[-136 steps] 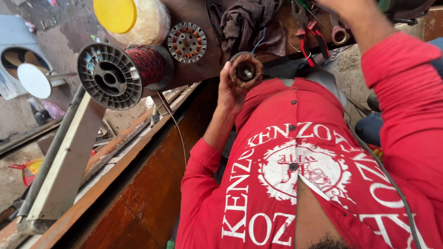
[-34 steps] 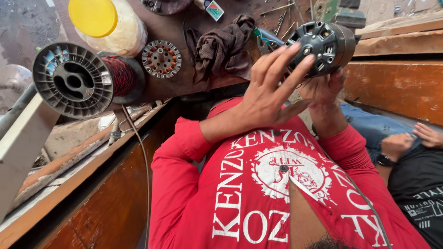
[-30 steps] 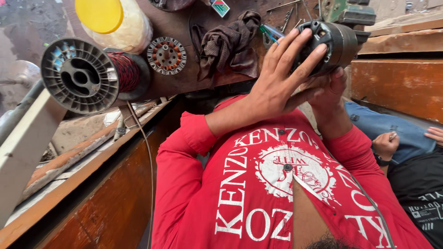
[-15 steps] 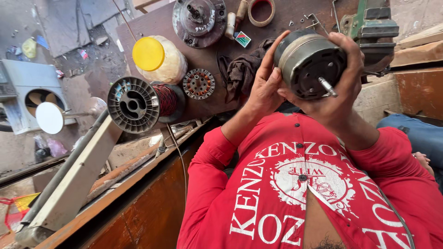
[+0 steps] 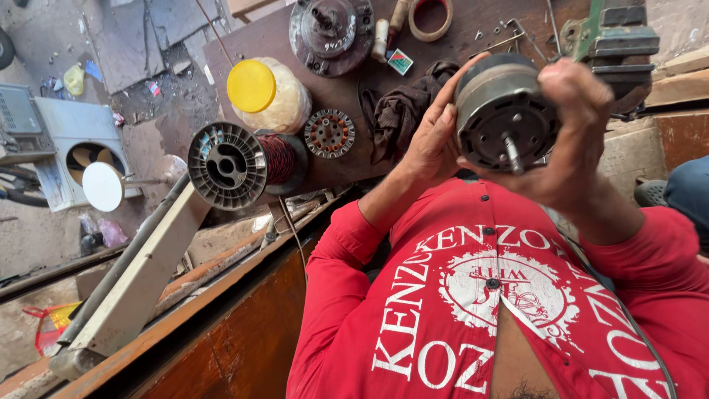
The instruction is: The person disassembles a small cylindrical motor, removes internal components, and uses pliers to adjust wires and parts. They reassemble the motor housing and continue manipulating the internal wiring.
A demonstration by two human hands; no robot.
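Observation:
I hold a grey round electric motor [image 5: 504, 118] up in front of my chest with both hands. Its dark end plate and short metal shaft face me. My left hand [image 5: 432, 144] presses flat against the motor's left side, fingers stretched up along the casing. My right hand [image 5: 580, 140] wraps over the top and right side, thumb under the end plate. Both arms are in red sleeves, and my red printed shirt [image 5: 473, 310] fills the lower part of the view.
On the dark bench beyond lie a wire spool with reddish copper winding [image 5: 236, 164], a jar with a yellow lid [image 5: 255, 87], a small laminated stator ring [image 5: 329, 134], a dark cloth [image 5: 399, 107], a round motor housing [image 5: 331, 29], a tape roll [image 5: 430, 16] and a green vise [image 5: 613, 33].
The motor has been turned, so its shaft end now faces me instead of sideways. Both hands keep their hold and have shifted around the casing. Earlier, my left hand held a smaller wound part.

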